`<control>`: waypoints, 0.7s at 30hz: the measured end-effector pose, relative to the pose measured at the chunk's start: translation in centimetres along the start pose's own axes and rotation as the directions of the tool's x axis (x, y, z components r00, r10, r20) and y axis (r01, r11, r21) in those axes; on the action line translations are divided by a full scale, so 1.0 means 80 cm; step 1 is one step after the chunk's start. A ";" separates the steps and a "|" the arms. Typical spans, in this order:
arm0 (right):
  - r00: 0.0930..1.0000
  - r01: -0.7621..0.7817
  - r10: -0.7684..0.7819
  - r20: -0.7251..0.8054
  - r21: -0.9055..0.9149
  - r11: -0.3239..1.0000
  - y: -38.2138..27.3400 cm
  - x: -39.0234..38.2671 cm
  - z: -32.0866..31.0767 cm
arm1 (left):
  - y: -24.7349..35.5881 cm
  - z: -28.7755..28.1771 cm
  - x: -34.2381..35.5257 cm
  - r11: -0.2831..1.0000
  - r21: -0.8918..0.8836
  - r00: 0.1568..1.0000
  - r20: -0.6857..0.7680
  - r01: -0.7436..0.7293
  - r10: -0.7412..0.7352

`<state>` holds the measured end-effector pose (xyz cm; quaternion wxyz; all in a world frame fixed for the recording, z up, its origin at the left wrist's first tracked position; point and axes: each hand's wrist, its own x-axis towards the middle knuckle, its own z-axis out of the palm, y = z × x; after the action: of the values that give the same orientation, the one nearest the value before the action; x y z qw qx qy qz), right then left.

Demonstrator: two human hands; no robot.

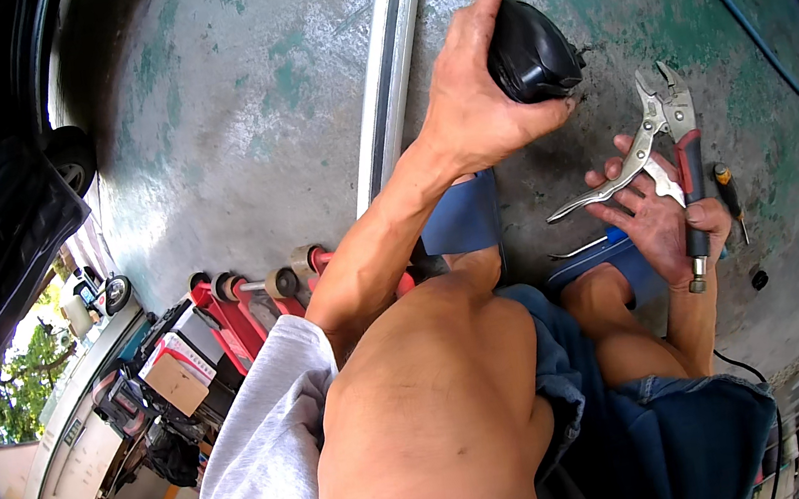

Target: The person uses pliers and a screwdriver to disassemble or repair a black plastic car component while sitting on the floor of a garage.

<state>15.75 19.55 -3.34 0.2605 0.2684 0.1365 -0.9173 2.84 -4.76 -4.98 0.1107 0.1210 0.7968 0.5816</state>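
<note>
My left hand (477,88) is stretched forward and grips a black, rounded, glossy part (532,50) between the thumb and the fingers. What exactly the part is, I cannot make out. In my right hand (667,226), palm up, lie locking pliers (669,123) with a dark red and black grip. Their jaws are apart and point away from me. The thumb hooks over the gripped handle, while the other fingers are loosely curled behind the silver lever. A screwdriver (730,196) with a yellow and black handle lies on the floor just right of that hand.
A blue-handled tool (610,238) lies by my right foot. A small black cap (759,280) rests on the concrete floor (230,110). A metal rail (387,79) crosses the floor ahead. Red jack-like equipment (242,316) stands at left, and a blue hose (742,17) runs along the right.
</note>
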 end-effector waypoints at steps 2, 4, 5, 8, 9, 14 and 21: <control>0.986 -0.020 -0.032 -0.165 -0.301 0.954 0.003 -0.006 -0.002 | -0.003 0.003 0.002 0.951 0.239 0.979 -0.016 -0.194 0.204; 0.970 0.004 -0.108 -0.219 -0.430 0.903 0.002 -0.008 0.017 | -0.004 0.004 -0.002 0.933 0.243 0.957 -0.052 -0.264 0.285; 0.964 -0.012 -0.146 -0.223 -0.586 0.810 -0.001 -0.009 0.026 | -0.003 0.004 -0.004 0.933 0.243 0.957 -0.050 -0.265 0.285; 0.957 -0.013 -0.190 -0.221 -0.683 0.730 0.000 -0.009 0.043 | 0.000 0.010 -0.008 0.880 0.346 0.937 -0.010 -0.325 0.350; 0.955 -0.059 -0.176 -0.237 -0.740 0.670 0.000 -0.007 0.045 | -0.002 0.011 -0.011 0.849 0.370 0.914 0.004 -0.378 0.406; 0.935 -0.234 -0.199 -0.294 -0.932 0.278 -0.002 -0.003 0.073 | -0.009 0.023 -0.013 0.735 0.441 0.828 0.033 -0.515 0.560; 0.931 -0.222 -0.317 -0.183 -0.971 -0.089 0.006 0.008 0.081 | -0.010 0.026 -0.019 0.789 0.350 0.845 0.010 -0.504 0.535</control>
<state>12.81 16.40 1.53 0.3085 0.1450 0.8221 -0.4560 4.88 -3.61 -6.33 -0.1119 0.3264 0.8248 0.4480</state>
